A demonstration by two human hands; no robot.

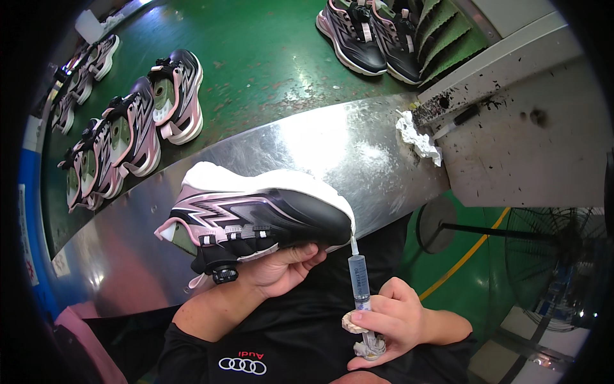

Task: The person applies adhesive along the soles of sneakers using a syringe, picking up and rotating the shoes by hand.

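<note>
A black, pink and white sneaker point(249, 208) lies on its side in my left hand point(284, 269), its white sole turned away from me and its toe to the right. My left fingers wrap round the shoe's upper, partly hidden beneath it. In my right hand point(393, 320) is a syringe point(359, 278) with clear contents. Its nozzle points up and meets the seam between sole and upper at the toe. Whitish wrapping covers the syringe's finger flange and plunger end, where my right fingers grip.
Several similar sneakers point(134, 128) stand on the green surface point(256, 45) at the left, and a pair point(361, 38) stands at the back right. Crumpled white tissue point(417, 137) lies on the metal ledge point(377, 147) beside a grey metal box point(524, 134). A black fan point(543, 256) is at the right.
</note>
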